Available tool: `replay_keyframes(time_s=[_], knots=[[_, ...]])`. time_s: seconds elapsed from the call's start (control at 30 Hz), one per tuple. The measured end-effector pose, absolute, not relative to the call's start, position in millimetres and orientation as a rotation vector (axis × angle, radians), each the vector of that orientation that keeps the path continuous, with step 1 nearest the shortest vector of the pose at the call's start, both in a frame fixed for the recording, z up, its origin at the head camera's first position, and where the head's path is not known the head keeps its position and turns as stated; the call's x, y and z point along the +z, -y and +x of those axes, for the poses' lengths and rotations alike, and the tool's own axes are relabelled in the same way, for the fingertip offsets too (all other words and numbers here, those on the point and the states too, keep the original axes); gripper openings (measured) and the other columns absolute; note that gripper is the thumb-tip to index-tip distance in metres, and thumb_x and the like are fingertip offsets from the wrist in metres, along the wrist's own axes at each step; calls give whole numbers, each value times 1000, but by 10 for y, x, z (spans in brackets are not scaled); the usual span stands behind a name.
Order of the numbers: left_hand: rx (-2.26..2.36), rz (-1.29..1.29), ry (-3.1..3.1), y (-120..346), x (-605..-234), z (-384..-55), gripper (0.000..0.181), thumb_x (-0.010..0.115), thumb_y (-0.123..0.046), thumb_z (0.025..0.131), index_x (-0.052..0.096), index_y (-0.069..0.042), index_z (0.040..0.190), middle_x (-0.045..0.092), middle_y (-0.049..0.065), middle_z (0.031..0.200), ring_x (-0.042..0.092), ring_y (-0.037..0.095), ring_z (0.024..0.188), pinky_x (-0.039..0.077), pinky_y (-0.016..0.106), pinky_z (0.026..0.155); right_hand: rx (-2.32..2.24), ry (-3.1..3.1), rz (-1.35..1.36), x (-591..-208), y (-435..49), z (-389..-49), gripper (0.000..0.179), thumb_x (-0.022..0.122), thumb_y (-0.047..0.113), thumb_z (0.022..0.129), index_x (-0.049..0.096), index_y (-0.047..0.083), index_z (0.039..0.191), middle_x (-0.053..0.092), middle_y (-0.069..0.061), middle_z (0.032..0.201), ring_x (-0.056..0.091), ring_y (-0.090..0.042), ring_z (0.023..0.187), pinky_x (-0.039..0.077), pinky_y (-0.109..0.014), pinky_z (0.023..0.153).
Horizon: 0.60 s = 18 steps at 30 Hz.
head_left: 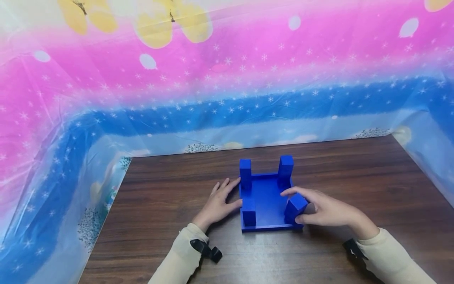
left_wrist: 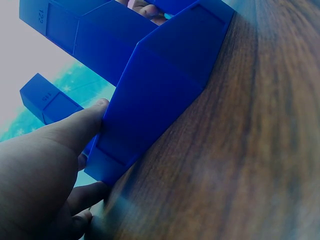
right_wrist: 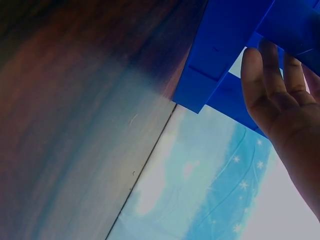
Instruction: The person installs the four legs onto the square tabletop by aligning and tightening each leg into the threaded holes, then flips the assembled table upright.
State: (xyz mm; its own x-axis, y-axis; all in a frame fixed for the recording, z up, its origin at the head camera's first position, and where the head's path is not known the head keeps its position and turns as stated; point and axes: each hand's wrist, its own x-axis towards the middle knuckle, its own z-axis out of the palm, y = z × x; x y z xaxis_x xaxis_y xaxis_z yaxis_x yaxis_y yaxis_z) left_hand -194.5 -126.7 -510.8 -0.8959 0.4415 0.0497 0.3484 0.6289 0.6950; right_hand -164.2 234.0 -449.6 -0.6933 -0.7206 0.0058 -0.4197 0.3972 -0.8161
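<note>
A shallow blue square tray (head_left: 266,205) with a low rim lies on the table, and blue rectangular posts rise at its corners. My right hand (head_left: 328,209) holds the near right post (head_left: 296,206) between thumb and fingers; this post leans compared with the others. My left hand (head_left: 220,203) rests at the tray's left side, fingers extended, thumb against the edge by the near left post (head_left: 249,213). In the left wrist view, the thumb and a finger touch the tray's side wall (left_wrist: 145,100). The far left post (head_left: 245,173) and far right post (head_left: 285,171) stand upright.
The tray sits on a dark wood-grain table (head_left: 170,189). Behind the table hangs a pink and blue patterned cloth (head_left: 213,90), which also drops past its left and right edges. Black straps (head_left: 205,249) circle both sleeved wrists.
</note>
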Motion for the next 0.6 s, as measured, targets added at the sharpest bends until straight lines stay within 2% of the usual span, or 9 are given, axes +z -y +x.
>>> replay_keyframes(time_s=[0.1, 0.27, 0.4, 0.5, 0.6], knots=[[1117, 671, -2729, 1265, -5115, -1948, 72, 72, -34, 101, 41, -15, 164, 48, 14, 161, 25, 36, 159, 6, 55, 130, -1205, -2313, -1003, -4485, -2347, -1639, 64, 79, 14, 94, 50, 11, 151, 53, -19, 151, 49, -2, 71, 44, -24, 49], [1112, 672, -2729, 1264, -5116, -1949, 72, 72, -34, 101, 41, -15, 164, 48, 13, 162, 25, 35, 159, 5, 55, 130, -1208, -2306, -1015, -4469, -2378, -1645, 71, 77, 0, 90, 49, 16, 153, 52, -19, 152, 37, 4, 54, 43, -21, 45], [1109, 666, -2725, 1263, -5110, -1950, 73, 72, -35, 102, 41, -15, 164, 47, 12, 162, 25, 34, 159, 5, 54, 130, -1210, -2300, -1017, -4466, -2398, -1653, 74, 74, -5, 88, 48, 17, 153, 51, -19, 153, 35, 3, 52, 42, -21, 45], [1104, 663, -2724, 1263, -5105, -1950, 73, 72, -35, 102, 41, -15, 164, 47, 12, 163, 24, 34, 159, 5, 54, 130, -1206, -2310, -1019, -4467, -2402, -1656, 73, 75, -4, 89, 49, 19, 153, 51, -17, 152, 47, -1, 63, 43, -21, 46], [1105, 664, -2723, 1261, -5102, -1950, 73, 72, -35, 102, 41, -15, 164, 47, 12, 163, 24, 34, 159, 5, 54, 130, -1200, -2327, -1031, -4468, -2398, -1657, 69, 77, 0, 90, 50, 17, 152, 53, -15, 152, 58, -10, 87, 45, -23, 50]])
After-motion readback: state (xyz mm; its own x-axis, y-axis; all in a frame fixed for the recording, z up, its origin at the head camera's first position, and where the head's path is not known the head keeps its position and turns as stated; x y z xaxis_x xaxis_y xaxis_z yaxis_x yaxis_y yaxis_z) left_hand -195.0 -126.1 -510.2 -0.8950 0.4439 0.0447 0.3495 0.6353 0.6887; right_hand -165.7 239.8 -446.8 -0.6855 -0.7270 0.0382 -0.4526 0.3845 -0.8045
